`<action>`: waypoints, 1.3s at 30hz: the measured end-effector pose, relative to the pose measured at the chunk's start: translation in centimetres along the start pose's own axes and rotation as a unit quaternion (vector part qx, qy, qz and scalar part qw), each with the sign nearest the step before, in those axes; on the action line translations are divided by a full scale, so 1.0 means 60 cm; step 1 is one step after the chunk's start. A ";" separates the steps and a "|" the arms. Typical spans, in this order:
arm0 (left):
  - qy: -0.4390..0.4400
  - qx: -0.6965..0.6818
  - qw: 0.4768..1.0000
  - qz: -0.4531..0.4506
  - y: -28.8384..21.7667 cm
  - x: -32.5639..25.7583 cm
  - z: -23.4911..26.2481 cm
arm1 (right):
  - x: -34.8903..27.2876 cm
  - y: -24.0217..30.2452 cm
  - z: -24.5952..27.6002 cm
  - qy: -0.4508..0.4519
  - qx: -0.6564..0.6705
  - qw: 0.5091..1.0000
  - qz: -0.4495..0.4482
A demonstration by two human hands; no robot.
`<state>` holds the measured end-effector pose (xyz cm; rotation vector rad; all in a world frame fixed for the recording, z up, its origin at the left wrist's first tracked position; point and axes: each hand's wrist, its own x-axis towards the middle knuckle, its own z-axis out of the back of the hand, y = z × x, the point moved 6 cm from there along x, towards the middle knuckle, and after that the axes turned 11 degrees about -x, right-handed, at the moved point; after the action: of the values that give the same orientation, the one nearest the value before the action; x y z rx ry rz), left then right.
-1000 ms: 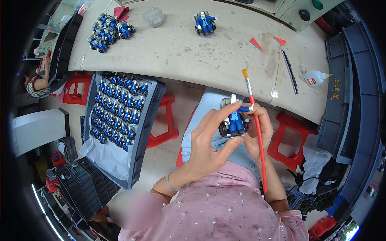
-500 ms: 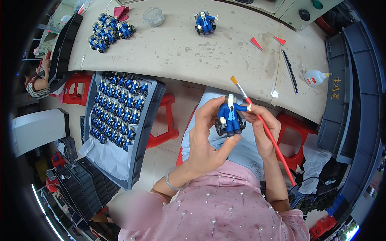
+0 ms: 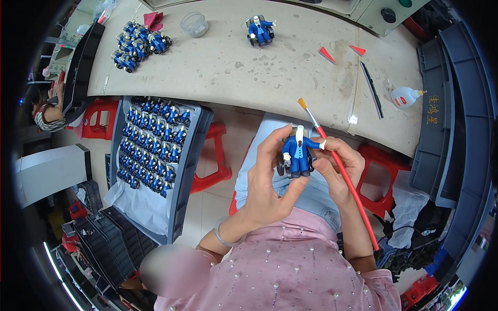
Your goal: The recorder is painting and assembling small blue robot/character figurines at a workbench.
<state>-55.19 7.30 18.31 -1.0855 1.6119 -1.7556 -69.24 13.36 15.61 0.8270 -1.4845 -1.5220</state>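
Over my lap, my left hand [image 3: 267, 179] grips a small figurine [image 3: 299, 150] between fingers above and thumb below. The figurine wears a blue suit, sits in a dark-wheeled chair, and stretches one arm out to the right. My right hand [image 3: 340, 168] is closed round a red-handled paintbrush [image 3: 345, 179], its yellowish bristles pointing up toward the table. The right thumb and fingertips also lie against the figurine's right side by its outstretched arm. Part of the brush handle passes over the hand and down past the wrist.
A grey tray [image 3: 182, 192] at left holds several rows of like figurines on white paper. On the table [image 3: 228, 78] are a cluster of figurines [image 3: 137, 44], one single figurine [image 3: 260, 30], a clear cup [image 3: 194, 25], red triangular pieces [image 3: 327, 55], a black pen [image 3: 371, 89] and a white bottle [image 3: 405, 97].
The figurine has turned slightly in my hands, facing more squarely forward. My right thumb has shifted up against its side, and the brush handle has swung a little lower.
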 end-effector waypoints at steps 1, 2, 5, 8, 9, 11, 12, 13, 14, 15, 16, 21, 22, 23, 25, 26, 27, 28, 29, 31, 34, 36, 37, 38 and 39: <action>0.001 0.000 1.000 0.001 0.000 0.000 -0.001 | 0.000 0.001 0.000 0.009 -0.021 1.000 -0.003; 0.005 0.008 1.000 -0.008 -0.002 0.000 -0.002 | 0.000 0.002 0.000 0.007 -0.021 1.000 -0.004; 0.009 0.029 0.999 -0.031 -0.006 0.000 -0.007 | -0.001 0.009 0.000 0.001 -0.036 0.999 0.021; 0.009 0.044 0.998 -0.049 -0.007 0.000 -0.009 | -0.002 0.012 0.000 -0.012 -0.020 0.999 0.023; 0.010 0.047 0.997 -0.053 -0.008 0.000 -0.009 | -0.003 0.010 0.000 -0.016 -0.014 1.000 0.008; 0.017 0.035 0.999 -0.033 -0.004 0.000 -0.007 | -0.003 0.009 0.002 -0.021 -0.008 1.000 -0.008; 0.020 0.018 1.000 -0.011 0.000 0.001 -0.007 | -0.002 0.007 0.001 -0.017 -0.007 1.000 -0.023; 0.023 0.022 0.999 -0.013 -0.001 0.001 -0.007 | -0.002 0.006 0.002 -0.013 -0.006 0.999 -0.038; 0.005 -0.111 0.992 0.063 0.013 0.002 -0.005 | 0.000 0.007 0.001 -0.012 -0.006 0.999 -0.038; -0.014 -0.242 0.960 0.137 0.026 0.000 -0.007 | 0.001 0.004 -0.001 -0.014 0.037 0.998 -0.052; 0.007 -0.291 0.945 0.149 0.024 0.001 -0.010 | 0.001 0.000 -0.003 -0.007 0.083 0.994 -0.076; -0.001 -0.395 0.902 0.177 0.029 0.009 -0.013 | 0.000 0.003 -0.009 0.004 0.131 0.990 -0.056; -0.004 -0.393 0.904 0.169 0.031 0.009 -0.013 | -0.001 0.000 -0.011 0.006 0.118 0.991 -0.056; -0.004 -0.392 0.904 0.172 0.035 0.007 -0.013 | -0.001 -0.003 -0.013 0.004 0.120 0.991 -0.052; 0.003 -0.363 0.921 0.144 0.038 0.004 -0.009 | -0.002 0.003 -0.012 -0.026 0.074 0.997 0.015; 0.005 -0.360 0.921 0.147 0.043 0.002 -0.008 | -0.003 0.001 -0.012 -0.026 0.075 0.997 0.014; 0.016 -0.364 0.920 0.144 0.046 0.002 -0.008 | -0.003 0.002 -0.015 -0.013 0.039 0.999 0.019; 0.028 -0.369 0.918 0.141 0.049 0.001 -0.009 | -0.003 0.005 -0.017 -0.001 0.007 0.999 0.034; 0.028 -0.369 0.918 0.141 0.052 0.000 -0.010 | -0.003 0.003 -0.019 0.001 0.003 1.000 0.026; 0.016 -0.480 0.863 0.157 0.061 -0.004 -0.018 | -0.003 0.012 -0.015 -0.045 -0.044 0.995 0.071; 0.040 -0.553 0.813 0.175 0.076 -0.002 -0.016 | 0.000 0.018 -0.018 -0.029 -0.034 0.995 0.089; 0.034 -0.582 0.791 0.184 0.085 -0.006 -0.018 | 0.000 0.020 -0.019 -0.021 -0.016 0.996 0.084; 0.026 -0.611 0.768 0.191 0.090 -0.007 -0.019 | 0.001 0.020 -0.023 -0.007 0.003 0.997 0.073; 0.036 -0.626 0.757 0.187 0.092 -0.006 -0.020 | 0.001 0.023 -0.024 -0.009 0.003 0.997 0.076; 0.037 -0.621 0.760 0.189 0.096 -0.007 -0.018 | -0.001 0.024 -0.025 -0.009 0.015 0.998 0.067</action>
<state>-56.65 7.34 12.62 -1.0019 2.8635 -0.2711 -67.73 12.81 16.93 0.7176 -1.5475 -1.4152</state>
